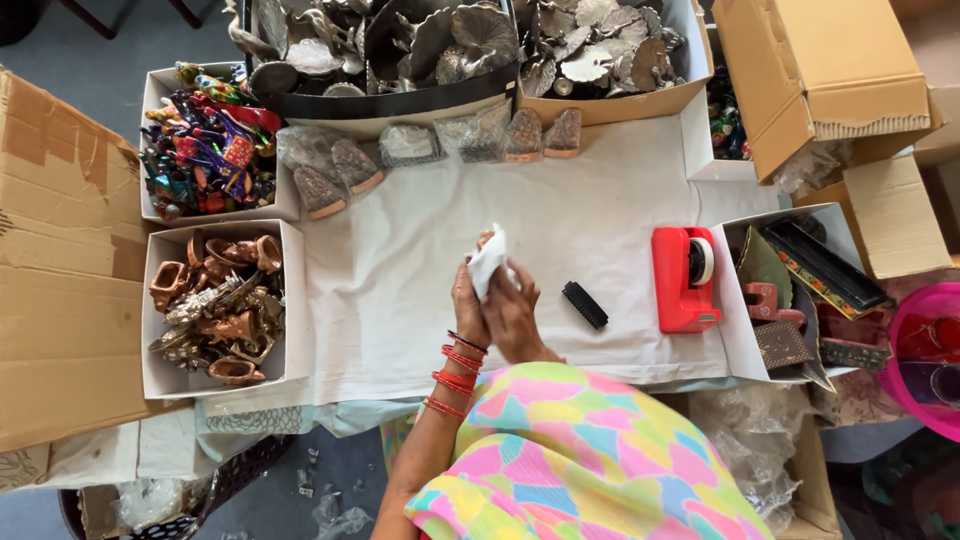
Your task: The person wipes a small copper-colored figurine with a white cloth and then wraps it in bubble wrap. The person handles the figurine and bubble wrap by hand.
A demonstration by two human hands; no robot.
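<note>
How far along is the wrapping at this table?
Done: a row of wrapped pieces lies along the far edge of the white cloth. In hand: left hand and right hand hold something in white paper. Left: the box of copper figures looks full and unwrapped.

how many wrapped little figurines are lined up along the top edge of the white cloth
6, though bunched wrap may hide more. Two wrapped figurines lie at left; four more sit below the boxes of metal pieces.
</note>
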